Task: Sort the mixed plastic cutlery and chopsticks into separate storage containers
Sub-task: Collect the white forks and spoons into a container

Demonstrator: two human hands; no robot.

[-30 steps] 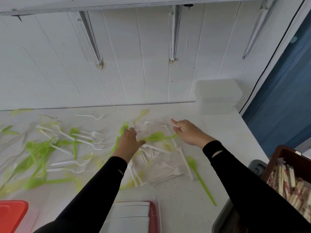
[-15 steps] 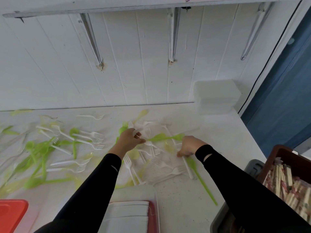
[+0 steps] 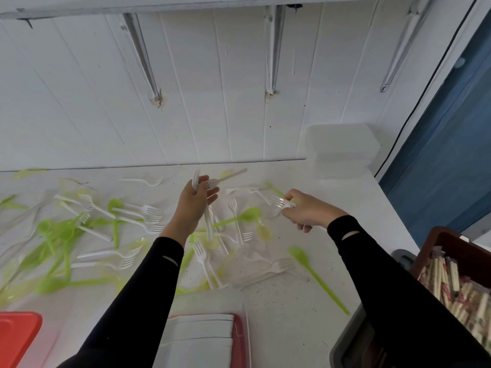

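Ideally, only one kind of piece is gathered per handful, so that each load can be dropped into a single container without re-sorting. At the near edge a white tub [image 3: 202, 338] with a red rim is seen between the sleeves, and a red lid [image 3: 16, 338] at the near left. Which of them is meant for forks cannot be told. At the near right, wrapped chopsticks [image 3: 451, 285] are already packed in a brown basket [image 3: 457, 243]. A green spoon [image 3: 314, 274] lies alone just left of the right sleeve and is best kept out of a fork handful.

Farther in, loose cutlery [image 3: 143, 208], white forks mixed with green spoons, is spread over the table [image 3: 279, 314], thickest at the left. Handles should be lined up one way before a handful is carried, since thin plastic is likely to slip or spring loose.

Over the middle of the pile, the left hand [image 3: 198, 205] is closed around a bundle of white forks [image 3: 210, 227], held roughly upright, with ends showing above and below the grip. To its right, a fork [image 3: 280, 203] is pinched in the fingertips of the right hand [image 3: 309, 212], tines pointing left. At the far right a stack of clear boxes [image 3: 342, 152] stands against the wall.
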